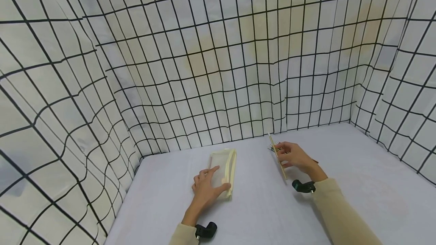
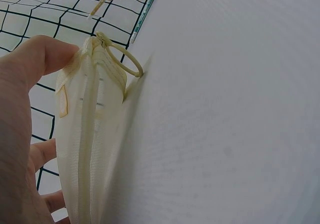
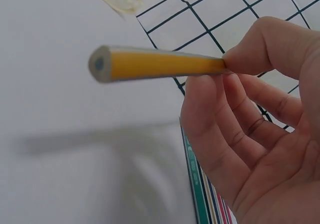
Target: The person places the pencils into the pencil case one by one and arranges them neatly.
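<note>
A pale yellow, see-through zip pencil pouch (image 1: 220,162) lies on the white cloth. My left hand (image 1: 206,190) holds it, thumb on the near right side and fingers spread along the left. In the left wrist view the zipper of the pouch (image 2: 87,134) runs lengthwise, with a loop at its far end. To the right, my right hand (image 1: 297,158) pinches a yellow pencil (image 3: 160,66) between thumb and fingertips, raised above the table. Under and behind that hand lie several striped pencils (image 3: 202,199), partly hidden by it.
A white cloth-covered table (image 1: 252,207) spreads beneath both hands. White fabric walls with a black grid (image 1: 211,67) stand at the back and both sides. Each wrist carries a small black camera (image 1: 303,186).
</note>
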Demonstrator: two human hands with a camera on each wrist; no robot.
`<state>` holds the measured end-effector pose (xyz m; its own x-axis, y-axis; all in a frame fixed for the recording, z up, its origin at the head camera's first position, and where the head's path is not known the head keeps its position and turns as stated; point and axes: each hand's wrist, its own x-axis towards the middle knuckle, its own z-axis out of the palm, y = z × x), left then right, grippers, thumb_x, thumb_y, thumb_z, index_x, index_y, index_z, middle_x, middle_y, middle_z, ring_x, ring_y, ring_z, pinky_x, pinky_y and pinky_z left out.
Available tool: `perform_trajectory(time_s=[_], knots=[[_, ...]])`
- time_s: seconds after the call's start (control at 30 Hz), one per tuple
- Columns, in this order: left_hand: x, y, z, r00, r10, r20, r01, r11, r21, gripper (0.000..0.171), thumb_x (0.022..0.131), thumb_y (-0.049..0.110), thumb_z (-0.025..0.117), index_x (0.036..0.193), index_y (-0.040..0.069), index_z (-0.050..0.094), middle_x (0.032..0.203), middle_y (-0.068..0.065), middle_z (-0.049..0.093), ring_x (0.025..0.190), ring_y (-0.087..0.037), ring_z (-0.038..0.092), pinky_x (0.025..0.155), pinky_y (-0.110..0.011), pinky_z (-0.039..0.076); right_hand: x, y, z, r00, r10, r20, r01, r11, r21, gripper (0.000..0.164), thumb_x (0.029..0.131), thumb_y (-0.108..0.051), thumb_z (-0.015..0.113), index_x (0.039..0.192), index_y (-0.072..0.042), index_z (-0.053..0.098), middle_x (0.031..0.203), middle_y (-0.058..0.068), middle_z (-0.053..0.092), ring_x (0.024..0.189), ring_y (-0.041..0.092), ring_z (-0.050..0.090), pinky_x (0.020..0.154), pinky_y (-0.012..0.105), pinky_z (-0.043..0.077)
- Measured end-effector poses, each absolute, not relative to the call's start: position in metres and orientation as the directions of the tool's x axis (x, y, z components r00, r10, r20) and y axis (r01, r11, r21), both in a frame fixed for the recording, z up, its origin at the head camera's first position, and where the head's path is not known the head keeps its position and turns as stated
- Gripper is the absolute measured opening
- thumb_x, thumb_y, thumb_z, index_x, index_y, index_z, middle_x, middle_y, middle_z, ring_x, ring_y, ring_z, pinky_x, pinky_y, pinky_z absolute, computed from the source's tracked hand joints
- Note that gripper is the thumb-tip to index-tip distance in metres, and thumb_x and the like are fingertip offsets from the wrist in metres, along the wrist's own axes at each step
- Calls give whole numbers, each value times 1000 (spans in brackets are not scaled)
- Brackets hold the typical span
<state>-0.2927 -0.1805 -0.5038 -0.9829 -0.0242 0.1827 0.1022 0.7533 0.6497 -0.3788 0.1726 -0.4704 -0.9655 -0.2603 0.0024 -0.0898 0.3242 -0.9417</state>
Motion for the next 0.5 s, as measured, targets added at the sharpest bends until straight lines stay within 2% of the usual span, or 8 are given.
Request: perform_trajectory(time_s=[0.23, 0.5], knots=[[-293, -181, -504, -984, -24, 179, 99, 755, 648, 81, 76, 56, 80, 147, 27, 54, 147, -18, 44, 132, -44, 33, 101, -67, 26, -379, 164, -473, -958, -283, -41, -39, 272, -962, 48, 94, -2, 63, 138, 8, 49, 122, 26, 58, 90, 21, 62, 76, 36, 61], [-293, -180, -503, -983, -25, 180, 99, 757, 646, 81, 76, 56, 80, 147, 27, 54, 147, -18, 44, 132, -44, 33, 101, -66, 26, -375, 152, -475, -961, -272, -54, -19, 258, -966, 49, 90, 0, 66, 137, 7, 52, 114, 18, 60, 87, 21, 64, 74, 37, 61]])
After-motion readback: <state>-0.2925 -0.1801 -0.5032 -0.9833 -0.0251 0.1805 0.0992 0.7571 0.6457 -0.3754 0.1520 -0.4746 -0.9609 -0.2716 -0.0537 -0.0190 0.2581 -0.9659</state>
